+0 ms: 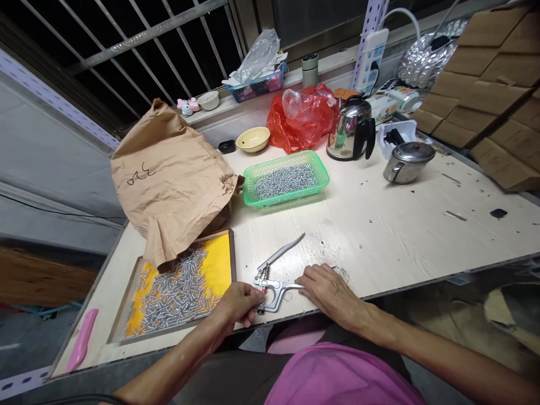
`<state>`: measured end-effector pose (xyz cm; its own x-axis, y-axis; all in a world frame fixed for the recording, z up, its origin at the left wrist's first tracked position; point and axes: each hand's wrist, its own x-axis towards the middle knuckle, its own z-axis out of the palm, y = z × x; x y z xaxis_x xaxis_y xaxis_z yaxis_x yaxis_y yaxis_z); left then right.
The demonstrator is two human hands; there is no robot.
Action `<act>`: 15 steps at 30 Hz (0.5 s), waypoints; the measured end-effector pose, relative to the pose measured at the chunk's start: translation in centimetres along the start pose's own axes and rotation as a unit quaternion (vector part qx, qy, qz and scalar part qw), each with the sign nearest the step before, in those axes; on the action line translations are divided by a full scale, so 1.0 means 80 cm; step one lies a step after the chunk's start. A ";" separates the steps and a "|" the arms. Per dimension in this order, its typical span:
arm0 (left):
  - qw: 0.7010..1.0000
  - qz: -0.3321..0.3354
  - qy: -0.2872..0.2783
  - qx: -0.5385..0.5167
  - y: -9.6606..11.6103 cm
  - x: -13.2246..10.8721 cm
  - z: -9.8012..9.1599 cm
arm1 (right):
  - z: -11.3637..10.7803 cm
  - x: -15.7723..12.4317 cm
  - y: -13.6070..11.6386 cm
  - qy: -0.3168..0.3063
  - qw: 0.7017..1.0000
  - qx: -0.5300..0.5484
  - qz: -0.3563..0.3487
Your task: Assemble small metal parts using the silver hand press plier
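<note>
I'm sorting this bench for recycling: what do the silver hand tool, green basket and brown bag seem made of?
Silver hand tool: probably metal, satin grey with soft highlights; which metal, I can't tell.
Green basket: likely plastic, slightly glossy, with thin perforated walls.
Brown bag: apparently paper, matte, with stiff creases.

tbl (388, 225) w/ grn basket (287, 198), tray (232, 256), kettle (342, 138)

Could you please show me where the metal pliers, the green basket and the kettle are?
Metal pliers (275, 284): head view, on the frame.
Green basket (291, 197): head view, on the front rim.
Kettle (342, 133): head view, on the steel body.
</note>
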<state>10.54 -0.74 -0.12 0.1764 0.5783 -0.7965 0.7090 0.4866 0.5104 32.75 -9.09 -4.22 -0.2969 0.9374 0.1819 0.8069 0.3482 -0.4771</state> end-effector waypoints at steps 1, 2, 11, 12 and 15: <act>1.000 -0.008 -0.006 -0.008 0.000 -0.001 0.000 | 0.001 -0.001 0.000 0.004 1.000 0.001 0.001; 1.000 -0.017 -0.013 -0.020 0.000 -0.002 0.000 | 0.003 -0.002 -0.001 0.009 1.000 0.000 0.004; 0.999 -0.027 0.043 -0.018 -0.001 -0.018 0.013 | 0.012 -0.001 -0.003 0.038 0.997 -0.063 0.000; 0.999 -0.035 0.027 -0.019 0.000 -0.018 0.012 | 0.011 -0.001 -0.003 0.037 0.997 -0.070 -0.003; 0.998 -0.053 -0.019 -0.036 0.000 -0.016 0.010 | 0.008 0.000 -0.003 0.026 0.997 -0.072 -0.009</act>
<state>10.89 -2.03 0.66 0.1289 0.4967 -0.8583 0.6741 0.5909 0.4432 32.22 -9.18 -4.66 -0.2879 0.9280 0.2364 0.8679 0.3571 -0.3452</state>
